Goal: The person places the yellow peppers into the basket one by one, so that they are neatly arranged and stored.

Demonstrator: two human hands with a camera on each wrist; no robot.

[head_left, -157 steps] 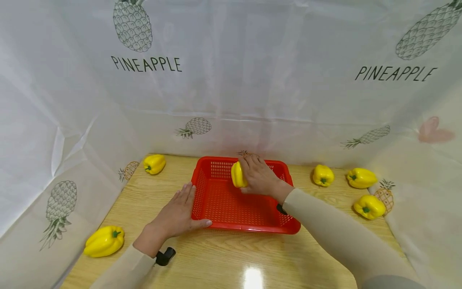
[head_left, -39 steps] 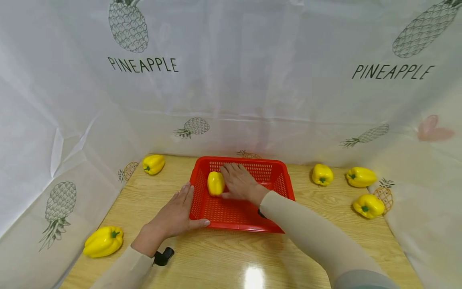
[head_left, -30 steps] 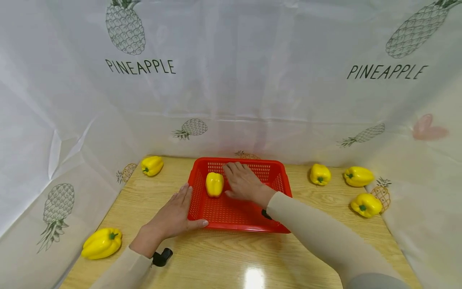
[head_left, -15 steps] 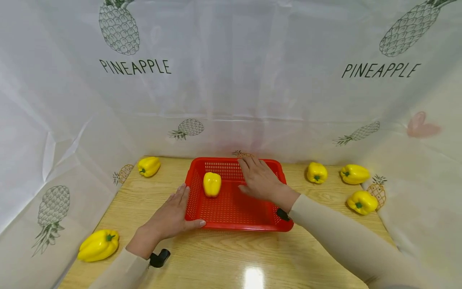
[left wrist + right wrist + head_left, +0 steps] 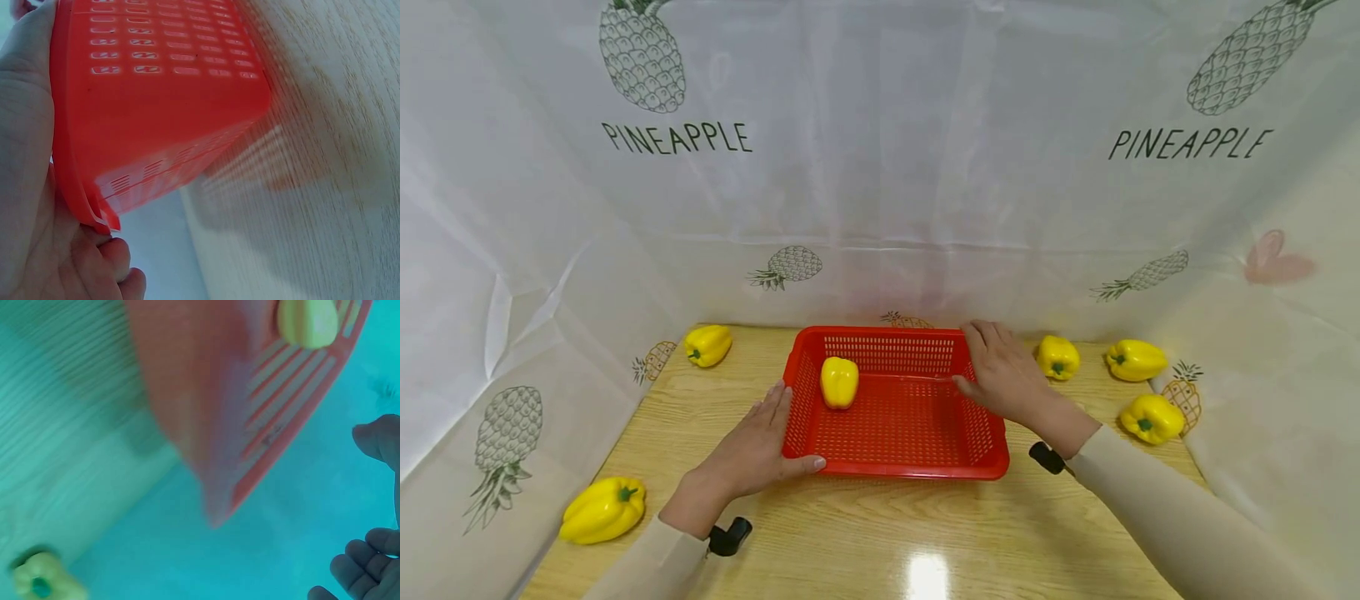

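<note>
One yellow bell pepper [image 5: 839, 383] lies in the left part of the red plastic basket [image 5: 917, 472], close to its left wall. My left hand [image 5: 748, 446] rests against the basket's left side, fingers extended along the rim and thumb over the front left corner. The left wrist view shows that hand's fingers [image 5: 94, 269] at the basket's rim. Over the basket's right rim is my right hand [image 5: 1011, 375], holding nothing, its fingers loosely extended. In the right wrist view its fingers [image 5: 365, 565] and thumb are apart from the basket.
On the wooden table [image 5: 850, 542], bell peppers lie at the back left [image 5: 707, 345] and front left [image 5: 602, 510]. To the right are three more: a near-basket pepper [image 5: 1057, 358], a back pepper [image 5: 1137, 361] and a front pepper [image 5: 1152, 419]. White pineapple-print sheeting [image 5: 887, 167] surrounds the table.
Earlier, my right hand set the bell pepper down in the basket's left part and let go of it. It has since moved right to the basket's right rim. The left hand stays at the basket.
</note>
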